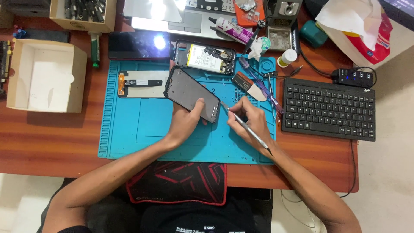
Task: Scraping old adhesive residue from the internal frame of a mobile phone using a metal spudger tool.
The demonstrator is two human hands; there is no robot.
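On the wooden worktop [51, 142], a blue repair mat [142, 133] carries the work in hand. To its right lies a black keyboard [330, 108]; to its left stands an open white cardboard box [45, 75]. At the mat's far edge lie a dark phone [139, 45] with a glossy screen and an opened phone body [206, 57] whose battery and boards are exposed. A detached display panel [142, 83] with an orange flex tab lies flat on the mat, just beside the held part.

The left hand [185, 123] holds a phone frame [192, 93] tilted above the mat, thumb pressed on its face near the lower edge; the fingers are closed around its underside. The right hand [251, 122] grips a slim metal tool [246, 127] pen-fashion, fingers closed on the shaft, tip directed at the frame's lower right corner [217, 113]. Whether the tip touches the frame cannot be told from this view.

Judged from this arrangement, the step in hand is edge work on the frame, such as scraping residue or cleaning the seating lip. The next move calls for a steady left-hand hold, a shallow tool angle and light pressure along the edge, with the tip kept off the thumb.

A glue tube [233, 29] and spare hand tools [258, 88] lie near the mat's far right corner.
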